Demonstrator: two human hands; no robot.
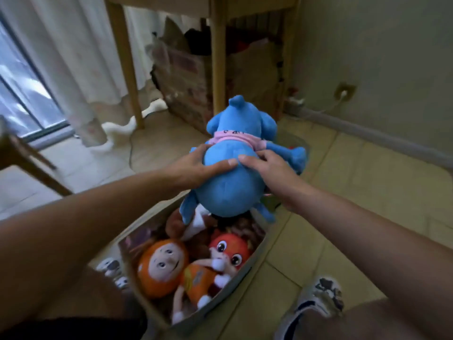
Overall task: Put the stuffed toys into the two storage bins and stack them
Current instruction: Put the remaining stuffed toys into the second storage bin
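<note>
I am holding the big blue stuffed toy in its pink shirt (235,168) with my left hand (198,168) and right hand (269,173) curled round its belly, long axis pointing away, hanging above the nearer toy-filled fabric storage bin (247,268).

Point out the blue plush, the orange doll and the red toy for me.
blue plush (231,185): head view, on its rounded body.
orange doll (163,262): head view, on its face.
red toy (230,249): head view, on its face.
</note>
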